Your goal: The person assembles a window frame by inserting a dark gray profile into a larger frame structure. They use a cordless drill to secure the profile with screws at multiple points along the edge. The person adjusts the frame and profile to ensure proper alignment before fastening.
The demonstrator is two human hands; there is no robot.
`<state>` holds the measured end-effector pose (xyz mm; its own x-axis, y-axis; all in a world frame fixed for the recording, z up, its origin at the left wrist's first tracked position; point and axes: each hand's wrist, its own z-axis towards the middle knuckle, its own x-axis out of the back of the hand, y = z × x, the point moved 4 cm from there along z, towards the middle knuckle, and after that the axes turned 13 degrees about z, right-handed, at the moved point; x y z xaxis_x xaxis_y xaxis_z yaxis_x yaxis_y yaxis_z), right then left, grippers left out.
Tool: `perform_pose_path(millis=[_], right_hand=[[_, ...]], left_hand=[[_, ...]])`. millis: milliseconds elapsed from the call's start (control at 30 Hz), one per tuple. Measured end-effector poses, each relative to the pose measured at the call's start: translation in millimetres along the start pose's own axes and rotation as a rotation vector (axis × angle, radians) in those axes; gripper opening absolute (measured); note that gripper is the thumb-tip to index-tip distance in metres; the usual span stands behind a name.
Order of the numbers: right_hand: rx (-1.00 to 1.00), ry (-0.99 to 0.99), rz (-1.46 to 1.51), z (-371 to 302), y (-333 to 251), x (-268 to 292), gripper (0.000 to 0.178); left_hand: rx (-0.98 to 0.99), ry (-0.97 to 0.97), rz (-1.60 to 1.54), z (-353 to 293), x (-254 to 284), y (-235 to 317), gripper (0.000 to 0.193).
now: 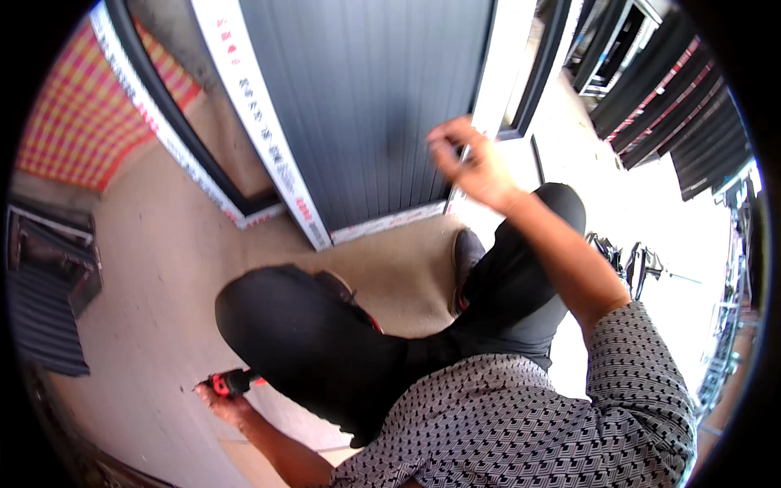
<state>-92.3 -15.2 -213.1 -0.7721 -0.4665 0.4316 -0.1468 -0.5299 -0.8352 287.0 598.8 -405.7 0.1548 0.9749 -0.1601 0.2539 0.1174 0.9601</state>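
Low beside my left knee, my left hand [220, 403] is closed round a red and black cordless drill [230, 382]. My right hand [482, 169] is raised in front of a dark grey grooved door panel [366, 106], close to its right edge. Its fingers curl toward the thumb and are slightly blurred; a small pale glint shows between them, too small to name. The panel stands upright before my knees, with white printed protective film on its left frame strip [264, 122] and along its bottom strip [390, 221].
Left of the panel leans another dark frame [175, 122] with white film, and behind it hangs a red and yellow checked cloth [77, 114]. Dark ribbed pieces [45, 317] lie at the far left. Dark profiles [659, 89] are stacked at the upper right. Black items [639, 262] lie right of my knee.
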Motion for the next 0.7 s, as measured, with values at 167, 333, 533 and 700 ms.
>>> perform_pose_path(millis=[167, 333, 533, 700], right_hand=[[0.27, -0.168, 0.139, 11, -70, -71, 0.02], [0.516, -0.177, 0.274, 3, -142, -92, 0.035], [0.731, -0.106, 0.327, -10, -190, -85, 0.076], [0.569, 0.029, 0.382, -38, -176, -74, 0.078]], left_hand=[[-0.339, 0.111, 0.102, 6, -110, 160, 0.041], [-0.521, -0.165, 0.013, -21, -230, 273, 0.042], [-0.495, -0.529, -0.144, -102, -374, 311, 0.036], [-0.26, -0.995, -0.197, -178, -463, 259, 0.031]])
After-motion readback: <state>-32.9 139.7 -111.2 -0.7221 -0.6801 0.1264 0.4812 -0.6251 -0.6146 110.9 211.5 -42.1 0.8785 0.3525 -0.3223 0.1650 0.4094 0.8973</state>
